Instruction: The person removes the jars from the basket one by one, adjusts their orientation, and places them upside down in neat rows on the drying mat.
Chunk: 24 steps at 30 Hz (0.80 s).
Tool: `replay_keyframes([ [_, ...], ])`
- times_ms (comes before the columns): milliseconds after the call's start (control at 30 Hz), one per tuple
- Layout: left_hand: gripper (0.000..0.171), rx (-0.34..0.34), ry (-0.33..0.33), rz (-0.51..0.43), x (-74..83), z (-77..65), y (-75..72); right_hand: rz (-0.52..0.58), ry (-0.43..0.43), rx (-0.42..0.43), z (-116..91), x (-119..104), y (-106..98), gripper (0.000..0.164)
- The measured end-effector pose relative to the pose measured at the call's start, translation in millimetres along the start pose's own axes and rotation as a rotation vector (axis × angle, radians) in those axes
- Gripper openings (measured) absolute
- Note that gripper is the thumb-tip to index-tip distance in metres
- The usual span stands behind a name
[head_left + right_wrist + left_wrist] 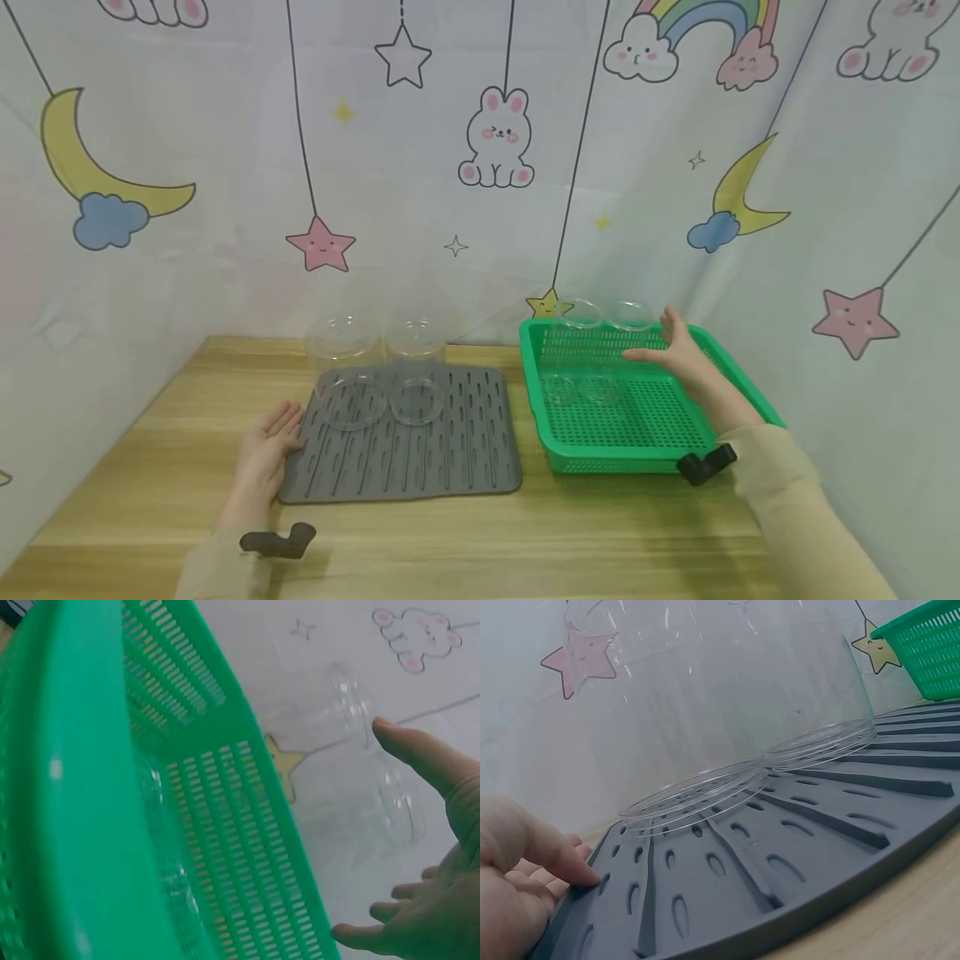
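Two wide clear jars, a left one [347, 354] and a right one [417, 354], stand side by side on a grey ribbed drying mat [405, 471]. My left hand [268, 446] lies along the mat's left edge, its thumb [574, 866] right at the rim in the left wrist view. Two narrower clear jars, one to the left [577, 315] and one to the right [628, 317], stand upright in a green plastic basket [615, 458]. Over the basket, my right hand [682, 354] has thumb and fingers spread beside the right jar and holds nothing.
Basket and mat sit close together on a wooden table [480, 550], with a narrow strip of wood between them. Behind the table hangs a white cloth [420, 183] printed with stars, moons and rabbits.
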<state>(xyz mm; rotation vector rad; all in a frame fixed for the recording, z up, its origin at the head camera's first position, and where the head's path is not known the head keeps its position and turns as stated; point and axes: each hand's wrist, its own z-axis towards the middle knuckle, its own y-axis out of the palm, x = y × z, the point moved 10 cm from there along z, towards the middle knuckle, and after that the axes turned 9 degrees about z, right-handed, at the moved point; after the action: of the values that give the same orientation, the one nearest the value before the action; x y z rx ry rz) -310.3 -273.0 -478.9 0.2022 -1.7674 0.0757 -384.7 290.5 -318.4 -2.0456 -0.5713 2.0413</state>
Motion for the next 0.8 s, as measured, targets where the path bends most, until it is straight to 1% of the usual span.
replay_keyframes([
  [100,0.085,-0.001,0.006,0.002,-0.2,-0.6,-0.4,0.022,0.040,-0.079,4.7,8.9,-0.1,0.113],
  [200,0.085,-0.007,0.007,0.004,-0.4,-1.1,-0.3,0.061,0.062,-0.153,8.0,12.8,-0.2,0.110],
  [333,0.085,-0.012,0.005,0.000,-0.1,-1.4,0.5,0.112,0.075,-0.215,12.7,14.3,-0.2,0.107],
  [567,0.085,0.002,-0.002,-0.017,0.0,-1.1,0.7,0.156,0.083,-0.248,23.6,21.2,-1.2,0.100],
  [800,0.086,0.003,-0.003,-0.020,-1.2,-0.8,0.7,0.175,0.068,-0.284,33.2,29.1,4.8,0.095],
])
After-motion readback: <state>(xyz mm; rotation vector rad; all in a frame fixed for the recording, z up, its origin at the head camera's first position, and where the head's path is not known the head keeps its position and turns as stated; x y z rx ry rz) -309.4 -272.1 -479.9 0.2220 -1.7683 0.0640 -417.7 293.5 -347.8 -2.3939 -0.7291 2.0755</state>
